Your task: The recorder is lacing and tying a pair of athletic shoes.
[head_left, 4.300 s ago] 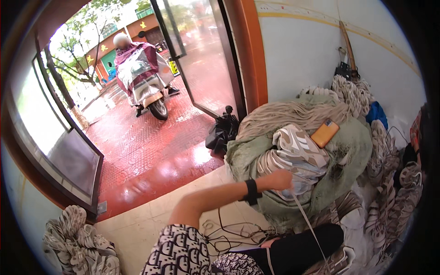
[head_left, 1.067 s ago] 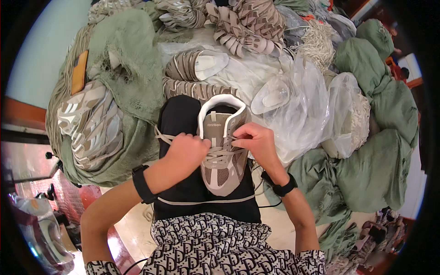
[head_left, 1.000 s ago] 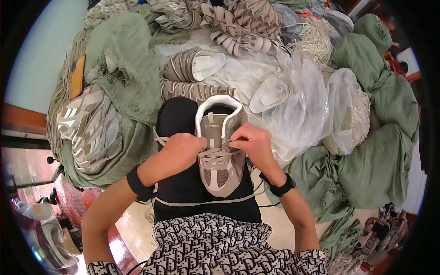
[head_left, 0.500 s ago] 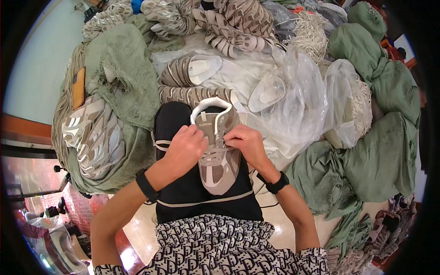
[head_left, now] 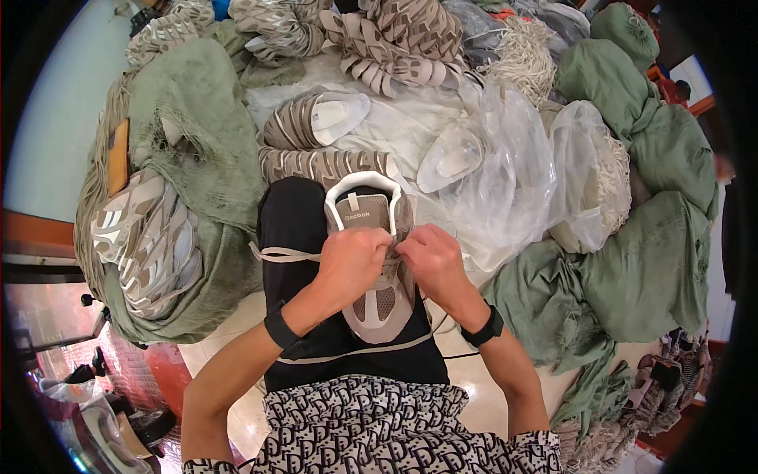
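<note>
A beige and taupe lace-up sneaker (head_left: 377,316) rests toe toward me on a black cloth (head_left: 288,217) over my lap. My left hand (head_left: 354,265) lies across its tongue, thumb and fingers closed in a pinch at the right-hand eyelet row. From that hand a pale shoelace (head_left: 288,254) trails off to the left, over the cloth's edge. My right hand (head_left: 434,261) pinches at the outer side of the same eyelets, its fingertips meeting the left ones. What lies between the right fingertips is hidden. The lower lacing is mostly covered by the hands.
Stacked shoe uppers (head_left: 162,245) sit on green sacking (head_left: 189,110) at left. Ahead are more uppers (head_left: 324,166), clear plastic bags (head_left: 505,182) and a bundle of pale laces (head_left: 525,55). Green cloth sacks (head_left: 651,268) line the right. A light cord (head_left: 355,351) crosses my lap.
My left hand has moved right across the tongue to meet my right hand at the right-hand eyelets. The lace at left now stretches out longer. My right hand has shifted slightly right.
</note>
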Action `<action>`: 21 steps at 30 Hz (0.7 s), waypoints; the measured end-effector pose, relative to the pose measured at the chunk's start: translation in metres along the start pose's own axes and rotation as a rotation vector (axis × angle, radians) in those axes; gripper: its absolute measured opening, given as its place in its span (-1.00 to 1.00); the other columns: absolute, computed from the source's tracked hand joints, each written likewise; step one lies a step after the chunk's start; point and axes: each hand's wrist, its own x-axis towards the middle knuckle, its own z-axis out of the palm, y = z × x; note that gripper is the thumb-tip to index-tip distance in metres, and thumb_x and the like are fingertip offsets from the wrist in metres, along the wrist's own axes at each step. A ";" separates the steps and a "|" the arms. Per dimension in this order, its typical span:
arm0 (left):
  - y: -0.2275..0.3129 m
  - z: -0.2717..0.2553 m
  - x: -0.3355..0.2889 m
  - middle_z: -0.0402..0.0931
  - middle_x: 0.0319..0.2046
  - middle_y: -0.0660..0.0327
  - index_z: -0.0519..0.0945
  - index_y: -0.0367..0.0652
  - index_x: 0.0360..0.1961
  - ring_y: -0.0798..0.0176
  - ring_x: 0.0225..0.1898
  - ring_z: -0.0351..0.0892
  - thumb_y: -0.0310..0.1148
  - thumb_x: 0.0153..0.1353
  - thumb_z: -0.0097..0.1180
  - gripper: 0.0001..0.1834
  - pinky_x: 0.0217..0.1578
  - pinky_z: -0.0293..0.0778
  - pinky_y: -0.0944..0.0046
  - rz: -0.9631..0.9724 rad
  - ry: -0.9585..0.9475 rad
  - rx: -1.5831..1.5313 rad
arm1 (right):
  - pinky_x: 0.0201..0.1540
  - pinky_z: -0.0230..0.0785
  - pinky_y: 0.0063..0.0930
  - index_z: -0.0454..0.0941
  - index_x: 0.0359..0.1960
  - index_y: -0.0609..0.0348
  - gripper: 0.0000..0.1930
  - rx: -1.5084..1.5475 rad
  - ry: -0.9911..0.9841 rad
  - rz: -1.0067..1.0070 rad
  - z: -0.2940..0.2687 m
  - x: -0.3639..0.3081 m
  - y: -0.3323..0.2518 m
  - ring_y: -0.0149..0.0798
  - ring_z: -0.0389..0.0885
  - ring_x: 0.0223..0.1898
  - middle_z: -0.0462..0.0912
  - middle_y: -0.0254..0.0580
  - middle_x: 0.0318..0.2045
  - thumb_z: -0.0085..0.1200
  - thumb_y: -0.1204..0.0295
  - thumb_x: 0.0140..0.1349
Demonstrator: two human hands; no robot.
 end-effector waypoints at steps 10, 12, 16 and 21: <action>-0.005 -0.007 0.017 0.52 -0.53 -0.01 0.62 -0.13 -0.41 -0.04 -0.42 0.54 -0.46 -0.06 -0.02 -0.80 -0.38 0.43 0.09 -0.107 -0.188 -0.068 | -0.42 0.41 -0.35 0.47 -0.30 0.17 -0.69 0.285 -0.085 0.332 0.000 -0.002 -0.001 -0.13 0.56 -0.48 0.54 -0.14 -0.56 0.12 0.60 -0.20; -0.005 -0.003 0.021 0.52 -0.53 -0.01 0.62 -0.14 -0.43 -0.05 -0.41 0.54 -0.45 -0.08 -0.01 -0.81 -0.38 0.42 0.07 -0.021 -0.226 0.072 | -0.42 0.42 -0.35 0.45 -0.23 0.16 -0.63 0.362 -0.125 0.439 -0.003 0.000 0.001 -0.13 0.58 -0.48 0.57 -0.13 -0.56 0.14 0.60 -0.19; -0.003 0.004 0.028 0.52 -0.55 -0.01 0.60 -0.17 -0.50 -0.06 -0.43 0.54 -0.44 -0.09 0.01 -0.86 -0.38 0.41 0.03 0.003 -0.254 0.166 | -0.45 0.41 -0.35 0.45 -0.18 0.11 -0.57 0.142 -0.246 0.260 -0.003 0.011 0.012 -0.14 0.58 -0.51 0.57 -0.16 -0.59 0.16 0.55 -0.21; -0.007 0.004 0.032 0.49 -0.63 -0.02 0.53 -0.23 -0.53 -0.11 -0.50 0.53 -0.42 -0.08 0.03 -0.89 -0.44 0.44 -0.01 0.168 -0.312 0.288 | -0.40 0.37 -0.32 0.48 -0.25 0.10 -0.62 0.174 -0.428 0.200 -0.011 0.021 0.028 -0.16 0.58 -0.49 0.58 -0.19 -0.59 0.19 0.47 -0.22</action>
